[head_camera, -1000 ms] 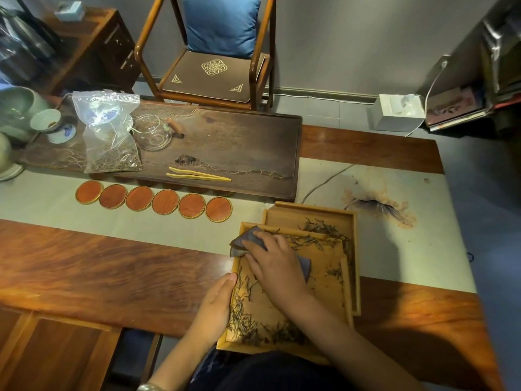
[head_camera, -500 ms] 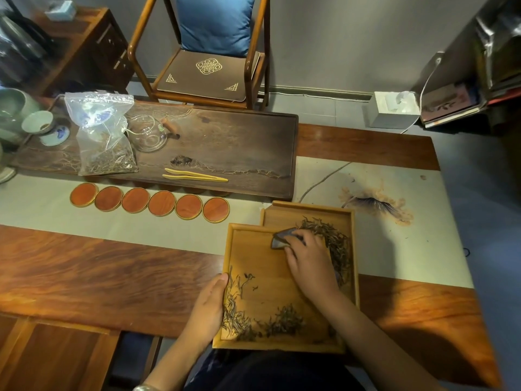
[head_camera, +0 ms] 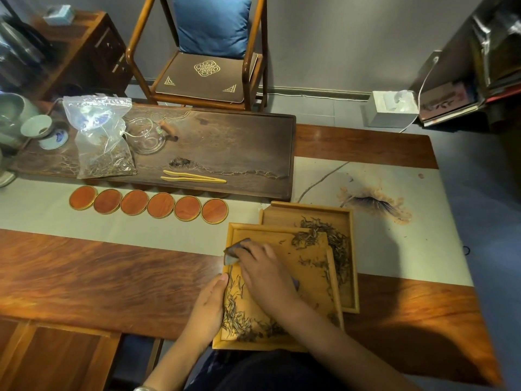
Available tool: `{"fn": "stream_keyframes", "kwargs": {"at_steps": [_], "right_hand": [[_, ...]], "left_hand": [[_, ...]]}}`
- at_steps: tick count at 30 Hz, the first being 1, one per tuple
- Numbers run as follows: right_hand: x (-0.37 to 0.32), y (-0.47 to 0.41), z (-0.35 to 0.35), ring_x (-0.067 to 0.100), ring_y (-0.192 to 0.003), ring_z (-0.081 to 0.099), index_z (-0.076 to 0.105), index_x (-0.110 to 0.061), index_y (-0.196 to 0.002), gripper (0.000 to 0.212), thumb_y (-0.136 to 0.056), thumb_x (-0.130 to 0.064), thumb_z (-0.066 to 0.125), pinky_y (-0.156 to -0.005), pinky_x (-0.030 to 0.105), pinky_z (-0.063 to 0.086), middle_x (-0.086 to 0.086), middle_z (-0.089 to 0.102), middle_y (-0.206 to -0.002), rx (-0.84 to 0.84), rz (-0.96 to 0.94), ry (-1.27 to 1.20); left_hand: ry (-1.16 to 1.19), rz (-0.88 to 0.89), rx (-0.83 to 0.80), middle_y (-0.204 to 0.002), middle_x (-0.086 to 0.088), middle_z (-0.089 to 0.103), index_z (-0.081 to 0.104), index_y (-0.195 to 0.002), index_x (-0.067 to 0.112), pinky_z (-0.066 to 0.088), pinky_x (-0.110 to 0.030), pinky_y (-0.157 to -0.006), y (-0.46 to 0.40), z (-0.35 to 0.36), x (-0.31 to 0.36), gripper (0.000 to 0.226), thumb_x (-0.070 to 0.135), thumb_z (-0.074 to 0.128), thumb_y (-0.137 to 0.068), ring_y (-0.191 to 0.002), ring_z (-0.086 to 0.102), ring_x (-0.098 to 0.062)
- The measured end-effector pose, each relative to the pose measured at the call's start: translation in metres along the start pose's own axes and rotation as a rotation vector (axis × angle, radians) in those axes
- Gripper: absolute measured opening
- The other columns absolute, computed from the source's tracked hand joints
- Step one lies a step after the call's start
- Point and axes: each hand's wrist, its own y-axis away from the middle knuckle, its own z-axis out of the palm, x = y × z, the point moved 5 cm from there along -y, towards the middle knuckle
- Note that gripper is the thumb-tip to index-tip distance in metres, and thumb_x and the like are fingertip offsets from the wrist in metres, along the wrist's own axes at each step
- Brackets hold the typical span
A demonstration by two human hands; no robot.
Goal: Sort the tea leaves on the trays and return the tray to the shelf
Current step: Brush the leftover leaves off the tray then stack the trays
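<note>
Bamboo tray (head_camera: 310, 294) at the bench's (head_camera: 112, 277) near edge, long axis running away from the person, right side overlapping a second tray (head_camera: 310, 206). Tea leaves (head_camera: 236, 320) line its left side. Left hand (head_camera: 208, 306), fingers straight, rests against its left rim; right hand's (head_camera: 265, 272) curled fingers clamp a dark cloth (head_camera: 233, 251).

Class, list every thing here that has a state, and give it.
Far tray, holds leaf pile.
Near tray, overlaps far tray, loose leaves inside.
Right hand, holds dark cloth on near tray.
Left hand, against near tray's left wall.
Plastic bag, partly filled.
Glass pitcher, looks empty.
</note>
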Motion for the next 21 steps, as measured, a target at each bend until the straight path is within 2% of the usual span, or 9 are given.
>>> {"fn": "stream_keyframes", "kwargs": {"at_steps": [3,7,9,12,14,18,21], "right_hand": [[0.016,0.002,-0.001,0.023,-0.107,0.051,0.057,-0.019,-0.126,0.037,-0.090,-0.014,0.058,-0.084,0.033,0.050,0.002,0.056,-0.127,0.021,0.061,0.017],[0.047,0.008,-0.009,0.018,-0.113,0.047,0.053,-0.021,-0.130,0.037,-0.094,-0.016,0.052,-0.091,0.031,0.048,-0.002,0.052,-0.130,0.041,0.164,0.023],[0.062,0.012,-0.015,0.018,-0.112,0.048,0.055,-0.020,-0.129,0.035,-0.094,-0.017,0.052,-0.093,0.030,0.046,-0.001,0.054,-0.127,0.067,0.214,0.042],[0.082,0.016,-0.021,0.019,-0.115,0.046,0.054,-0.019,-0.129,0.034,-0.095,-0.020,0.050,-0.096,0.030,0.045,0.001,0.052,-0.126,0.081,0.287,0.048],[0.090,0.017,-0.023,0.019,-0.118,0.044,0.053,-0.018,-0.131,0.035,-0.097,-0.019,0.048,-0.098,0.029,0.043,0.003,0.050,-0.127,0.086,0.329,0.023],[0.091,0.017,-0.031,0.019,-0.118,0.044,0.054,-0.014,-0.130,0.034,-0.097,-0.017,0.047,-0.099,0.029,0.040,0.005,0.050,-0.127,0.116,0.367,-0.046],[0.070,0.015,-0.035,0.016,-0.114,0.046,0.057,-0.015,-0.125,0.030,-0.095,-0.018,0.051,-0.094,0.022,0.037,0.001,0.053,-0.122,0.143,0.264,-0.098]], "left_hand": [[-0.023,0.001,-0.002,-0.088,0.023,0.072,0.068,-0.088,0.029,0.041,0.000,-0.067,0.002,-0.002,-0.003,0.037,0.026,0.034,-0.103,-0.082,0.065,0.009],[-0.014,-0.026,-0.008,-0.097,0.012,0.074,0.072,-0.093,0.029,0.044,-0.018,-0.079,0.002,-0.007,-0.007,0.040,0.029,0.033,-0.103,-0.090,0.067,-0.002],[-0.025,-0.031,-0.011,-0.098,0.012,0.074,0.071,-0.095,0.026,0.044,-0.017,-0.079,0.002,-0.009,-0.008,0.039,0.029,0.033,-0.103,-0.090,0.067,-0.001],[-0.031,-0.027,-0.011,-0.097,0.016,0.074,0.070,-0.098,0.024,0.044,-0.004,-0.072,0.003,-0.008,-0.006,0.039,0.029,0.032,-0.103,-0.088,0.067,0.002],[-0.029,-0.031,-0.008,-0.097,0.017,0.074,0.070,-0.098,0.024,0.043,-0.001,-0.070,0.003,-0.008,-0.005,0.038,0.029,0.032,-0.103,-0.088,0.067,0.003],[-0.019,-0.038,-0.016,-0.099,0.015,0.074,0.070,-0.099,0.027,0.045,-0.013,-0.078,0.001,-0.007,-0.003,0.038,0.031,0.032,-0.103,-0.091,0.067,0.001],[0.002,-0.049,-0.021,-0.101,0.013,0.074,0.070,-0.099,0.028,0.043,-0.021,-0.082,0.000,-0.008,-0.002,0.038,0.032,0.033,-0.103,-0.093,0.067,-0.001]]}}
